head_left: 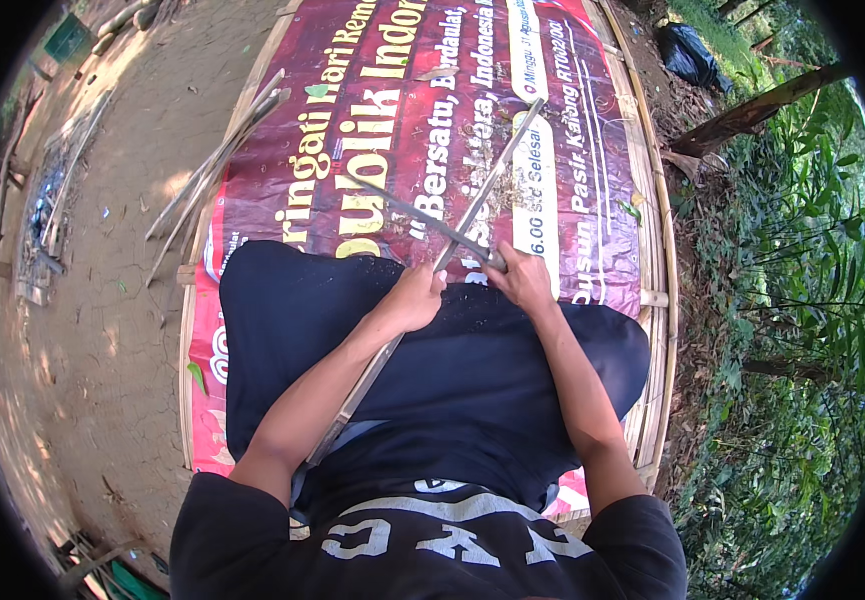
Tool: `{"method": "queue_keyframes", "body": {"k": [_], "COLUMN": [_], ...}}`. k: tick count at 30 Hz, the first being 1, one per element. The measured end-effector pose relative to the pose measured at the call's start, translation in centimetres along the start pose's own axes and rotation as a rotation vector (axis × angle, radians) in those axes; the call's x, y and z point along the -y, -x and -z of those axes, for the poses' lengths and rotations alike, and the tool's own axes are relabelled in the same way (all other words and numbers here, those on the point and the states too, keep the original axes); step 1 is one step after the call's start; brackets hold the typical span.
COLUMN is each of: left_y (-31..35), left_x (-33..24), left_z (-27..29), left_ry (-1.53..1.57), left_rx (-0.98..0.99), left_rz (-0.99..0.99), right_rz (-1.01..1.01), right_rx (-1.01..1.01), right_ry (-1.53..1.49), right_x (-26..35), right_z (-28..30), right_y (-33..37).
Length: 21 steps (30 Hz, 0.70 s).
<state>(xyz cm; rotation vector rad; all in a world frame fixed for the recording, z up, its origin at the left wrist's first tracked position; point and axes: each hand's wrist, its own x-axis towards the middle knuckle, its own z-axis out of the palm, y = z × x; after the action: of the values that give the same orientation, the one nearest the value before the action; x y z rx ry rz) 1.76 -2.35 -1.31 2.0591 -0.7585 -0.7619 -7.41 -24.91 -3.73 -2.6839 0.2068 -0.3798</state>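
I sit cross-legged on a red printed banner (293, 190) spread over a bamboo platform (660, 300). My left hand (415, 298) is closed around a long, thin bamboo strip (505, 163). This strip slants from beside my left hip up to the far right, over the banner. In my right hand (525, 282) is the handle of a long, dark-bladed knife (415, 212), its tip pointing far left. The blade crosses the strip just beyond my left fist; whether it cuts in, I cannot tell. Fine shavings (468, 135) are scattered on the banner and on my dark trousers.
Several thin sticks (223, 155) lie along the platform's left edge, some sticking out past it. Cracked bare earth (123, 230) spreads to the left. On the right are a leaning log (753, 115), a black plastic bag (690, 57) and dense green plants (783, 270).
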Motion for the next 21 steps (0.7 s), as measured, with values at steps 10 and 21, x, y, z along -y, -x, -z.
{"method": "queue_keyframes", "body": {"k": [10, 21], "left_y": [-0.4, -1.0], "left_x": [-0.5, -0.4], "left_z": [0.1, -0.1], "left_ry": [0.030, 0.026], "left_rx": [0.002, -0.009], "left_rz": [0.033, 0.031], "right_rz": [0.082, 0.200], "right_rx": [0.119, 0.143], "right_ry": [0.114, 0.202], "right_x": [-0.4, 0.6], "right_z": [0.6, 1.2], "right_y": [0.6, 0.0]}}
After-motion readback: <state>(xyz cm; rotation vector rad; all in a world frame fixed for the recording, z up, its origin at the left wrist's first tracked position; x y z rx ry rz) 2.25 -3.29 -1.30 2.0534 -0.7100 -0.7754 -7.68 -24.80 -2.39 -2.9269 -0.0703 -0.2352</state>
